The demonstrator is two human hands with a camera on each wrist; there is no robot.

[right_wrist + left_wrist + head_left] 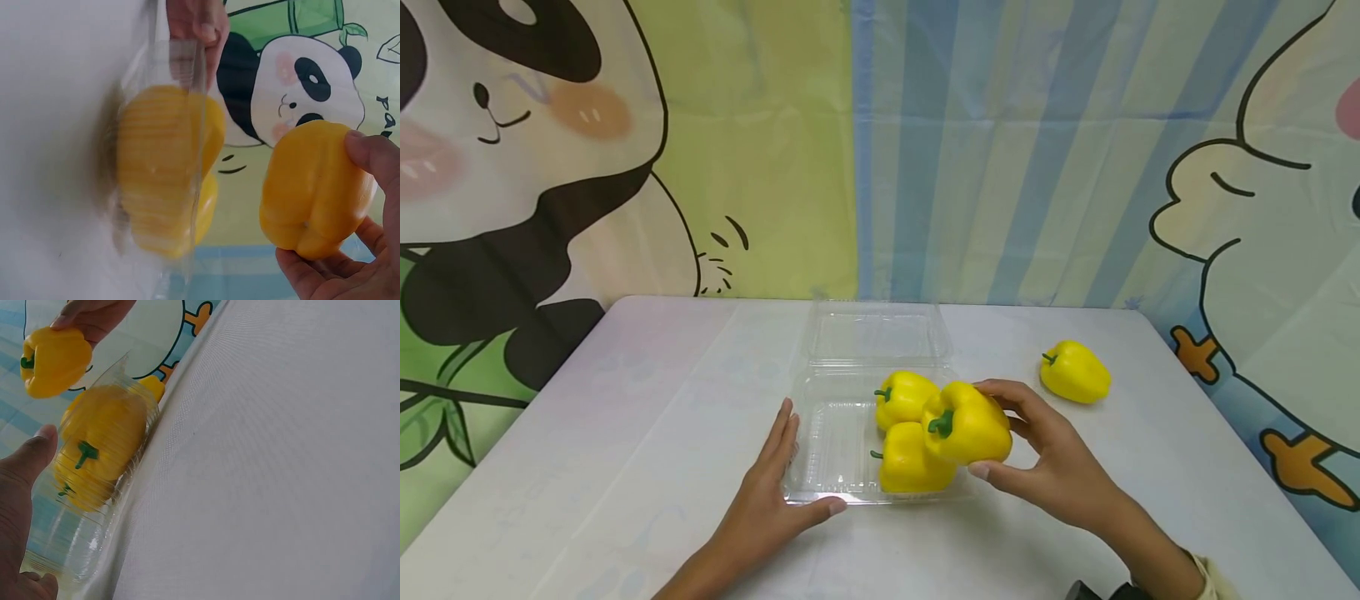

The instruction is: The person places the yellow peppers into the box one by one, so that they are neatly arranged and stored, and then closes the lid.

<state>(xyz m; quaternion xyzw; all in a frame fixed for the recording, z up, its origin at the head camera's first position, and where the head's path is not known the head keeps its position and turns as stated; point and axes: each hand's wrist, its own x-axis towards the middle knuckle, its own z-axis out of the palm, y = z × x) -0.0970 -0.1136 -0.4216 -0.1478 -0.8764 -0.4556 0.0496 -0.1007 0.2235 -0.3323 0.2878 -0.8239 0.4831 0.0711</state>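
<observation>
My right hand [1060, 462] grips a yellow bell pepper [981, 427] with a green stem, thumb on one side and fingers on the other. The right wrist view shows this pepper held up above the rim of a clear plastic clamshell box [831, 446]. Two more yellow peppers lie in the box's right half, one farther back [904, 392] and one nearer the front [910, 477]. My left hand [767, 492] rests at the box's left side, fingers nearly straight along the edge and thumb stretched across the front left corner.
The box's clear lid [878, 333] lies folded back at the far side. Another yellow pepper [1077, 372] sits on the white table [647, 400] to the right. A printed cartoon curtain [775, 167] hangs behind the table's far edge.
</observation>
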